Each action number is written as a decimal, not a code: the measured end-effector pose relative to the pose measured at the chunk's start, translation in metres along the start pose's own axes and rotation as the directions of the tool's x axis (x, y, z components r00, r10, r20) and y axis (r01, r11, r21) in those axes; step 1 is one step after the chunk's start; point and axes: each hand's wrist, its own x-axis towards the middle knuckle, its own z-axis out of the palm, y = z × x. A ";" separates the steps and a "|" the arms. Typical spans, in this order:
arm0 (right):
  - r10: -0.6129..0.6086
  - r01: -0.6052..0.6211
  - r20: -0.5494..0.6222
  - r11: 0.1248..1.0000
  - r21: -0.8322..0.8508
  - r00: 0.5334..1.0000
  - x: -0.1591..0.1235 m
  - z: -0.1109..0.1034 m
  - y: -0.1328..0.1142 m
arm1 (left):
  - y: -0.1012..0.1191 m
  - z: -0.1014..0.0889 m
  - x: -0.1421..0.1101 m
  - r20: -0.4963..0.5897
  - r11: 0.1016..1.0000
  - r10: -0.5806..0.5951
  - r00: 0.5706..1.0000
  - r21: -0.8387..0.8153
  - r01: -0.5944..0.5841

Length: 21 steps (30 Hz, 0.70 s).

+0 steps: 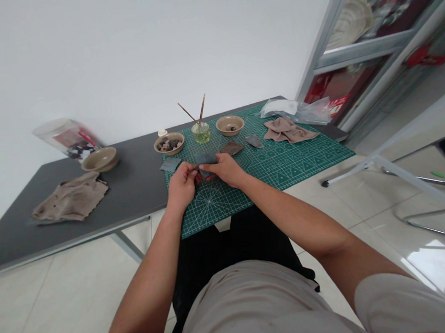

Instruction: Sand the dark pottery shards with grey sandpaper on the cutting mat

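- A dark grey-blue scrap (206, 160), cloth or abrasive sheet, cannot tell which, held above a green cutting mat (285, 179) by a seated person's left hand (181, 184) and right hand (227, 169)
- Left fingers together, pinched on the scrap; right fingers together, clamped over its other end
- Just beyond the hands, a small grey square (170, 165), a brown piece (232, 148) and a grey piece (254, 141)
- Along the mat's far edge, a bowl of dark lumps (169, 144), a glass jar of greenish liquid (201, 133) holding two sticks (201, 109), and a second bowl (229, 125)
- A crumpled taupe cloth (289, 129) on the mat; a second taupe cloth (71, 199) and a third bowl (99, 159) on the grey table (131, 181)
- A clear container (66, 139) and a red-printed packet (337, 108) carry print too small to read
- White wall, pale floor tiles (64, 307), glass-fronted cabinet (365, 27) at right
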 end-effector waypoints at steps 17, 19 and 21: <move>-0.061 0.060 -0.048 0.998 -0.028 0.997 0.004 0.000 0.006 | -0.008 0.003 -0.001 -0.053 0.997 0.046 0.998 0.066 -0.043; -0.066 0.065 -0.060 0.998 -0.011 0.996 0.004 0.001 0.007 | -0.006 0.002 -0.002 -0.075 0.993 0.058 0.995 0.107 -0.050; -0.068 0.069 -0.070 0.998 0.011 0.995 0.005 0.001 0.007 | -0.003 0.002 -0.003 -0.120 0.981 0.096 0.988 0.178 -0.074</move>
